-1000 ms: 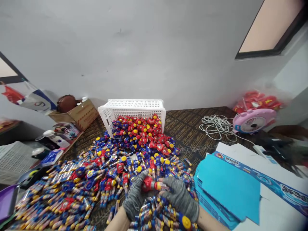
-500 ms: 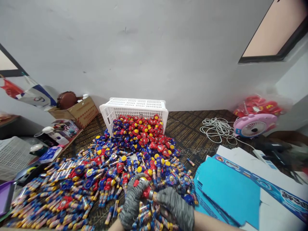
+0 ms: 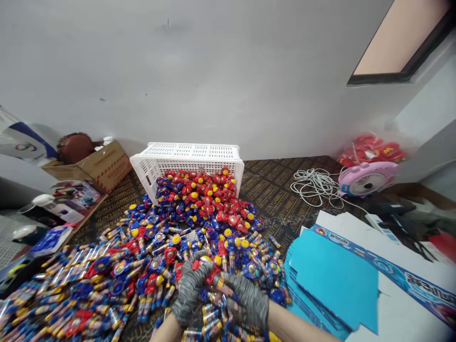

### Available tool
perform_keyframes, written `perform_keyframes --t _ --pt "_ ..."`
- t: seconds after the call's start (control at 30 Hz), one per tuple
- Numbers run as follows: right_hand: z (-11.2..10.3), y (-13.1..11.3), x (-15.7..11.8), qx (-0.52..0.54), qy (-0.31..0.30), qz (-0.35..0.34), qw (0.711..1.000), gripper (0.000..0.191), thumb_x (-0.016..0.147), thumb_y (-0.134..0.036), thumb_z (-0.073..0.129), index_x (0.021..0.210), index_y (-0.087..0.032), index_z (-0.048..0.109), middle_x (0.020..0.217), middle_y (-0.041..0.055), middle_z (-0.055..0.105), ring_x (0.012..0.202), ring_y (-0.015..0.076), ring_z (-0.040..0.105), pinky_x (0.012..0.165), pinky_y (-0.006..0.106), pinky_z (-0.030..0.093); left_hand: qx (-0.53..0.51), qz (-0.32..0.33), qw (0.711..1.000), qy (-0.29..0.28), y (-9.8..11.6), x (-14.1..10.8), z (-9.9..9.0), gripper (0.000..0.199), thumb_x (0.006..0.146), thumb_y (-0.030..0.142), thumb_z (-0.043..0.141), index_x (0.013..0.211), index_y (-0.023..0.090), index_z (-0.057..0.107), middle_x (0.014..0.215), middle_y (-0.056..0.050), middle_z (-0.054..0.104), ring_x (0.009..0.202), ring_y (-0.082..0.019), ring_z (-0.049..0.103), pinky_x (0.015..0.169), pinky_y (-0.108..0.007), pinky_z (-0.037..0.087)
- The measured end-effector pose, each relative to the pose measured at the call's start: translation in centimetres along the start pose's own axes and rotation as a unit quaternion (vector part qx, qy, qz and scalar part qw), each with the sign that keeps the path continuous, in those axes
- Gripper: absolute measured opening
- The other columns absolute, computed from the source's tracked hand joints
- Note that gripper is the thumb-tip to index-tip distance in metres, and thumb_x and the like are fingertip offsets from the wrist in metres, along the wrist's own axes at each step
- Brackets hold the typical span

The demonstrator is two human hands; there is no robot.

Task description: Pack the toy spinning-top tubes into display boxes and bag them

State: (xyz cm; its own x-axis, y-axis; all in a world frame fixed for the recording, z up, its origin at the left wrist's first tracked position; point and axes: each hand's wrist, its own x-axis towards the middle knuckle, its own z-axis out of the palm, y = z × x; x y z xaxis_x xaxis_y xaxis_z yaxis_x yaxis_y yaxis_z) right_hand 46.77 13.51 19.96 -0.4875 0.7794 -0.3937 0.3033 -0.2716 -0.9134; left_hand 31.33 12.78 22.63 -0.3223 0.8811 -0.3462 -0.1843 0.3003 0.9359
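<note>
Red toy [image 3: 211, 274]: between the 2 hands, above the near part of the pile; red end far left, tube end near right, long axis slanting between them.
Left hand [image 3: 191, 288]: grey glove, reaching away from the near edge, fingers curled closed around the red end.
Right hand [image 3: 248, 300]: grey glove, coming in from the near right, pointing left; thumb and fingers nearly closed on the tube end.
Change: 1.0 s ago the toy lay almost level from left to right; now it slants more.
Pile [image 3: 123, 269]: blue, red and yellow toys and tubes, around and below the hands.
White crate [image 3: 192, 151]: far side, on its side, red and blue toys spilling out.
Blue sheets [image 3: 335, 273]: right of the hands.
Pink fan [image 3: 368, 179]: far right, beside a white cord [image 3: 317, 186].
</note>
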Motion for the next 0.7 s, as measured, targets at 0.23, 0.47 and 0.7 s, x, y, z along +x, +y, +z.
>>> perform_keyframes --t 0.23,0.47,0.7 --pt "-2.5 1.2 2.4 -0.259 0.141 -0.225 0.929 0.034 0.087 -0.046 0.047 0.087 -0.019 0.068 0.083 0.0098 0.07 0.077 0.0208 0.062 0.077 0.033 0.048 -0.006 -0.001 1.0 0.029 -2.0 4.2 1.5 0.035 0.062 0.038 0.071 0.09 0.017 0.066 0.086 -0.003 0.066 0.08 -0.019 0.06 0.077 -0.031 0.048" --pt "-2.8 1.4 2.5 0.126 -0.101 0.096 0.982 0.051 0.084 -0.063 0.035 0.057 -0.022 0.048 0.045 -0.0054 0.039 0.034 0.0081 0.023 0.036 0.024 0.028 0.016 -0.033 0.998 -0.044 -0.9 3.4 1.7 0.034 0.065 0.036 0.07 0.094 0.019 0.064 0.079 0.0 0.065 0.071 -0.016 0.058 0.073 -0.028 0.049" --pt "-4.5 2.4 5.0 -0.178 0.077 -0.061 0.979 0.026 0.083 -0.043 0.057 0.1 -0.026 0.067 0.096 -0.0002 0.068 0.088 0.015 0.061 0.081 0.025 0.048 0.061 -0.049 0.997 -0.007 -2.5 5.2 1.4 0.044 0.061 0.049 0.07 0.093 0.019 0.066 0.099 -0.006 0.068 0.094 -0.023 0.062 0.085 -0.034 0.05"
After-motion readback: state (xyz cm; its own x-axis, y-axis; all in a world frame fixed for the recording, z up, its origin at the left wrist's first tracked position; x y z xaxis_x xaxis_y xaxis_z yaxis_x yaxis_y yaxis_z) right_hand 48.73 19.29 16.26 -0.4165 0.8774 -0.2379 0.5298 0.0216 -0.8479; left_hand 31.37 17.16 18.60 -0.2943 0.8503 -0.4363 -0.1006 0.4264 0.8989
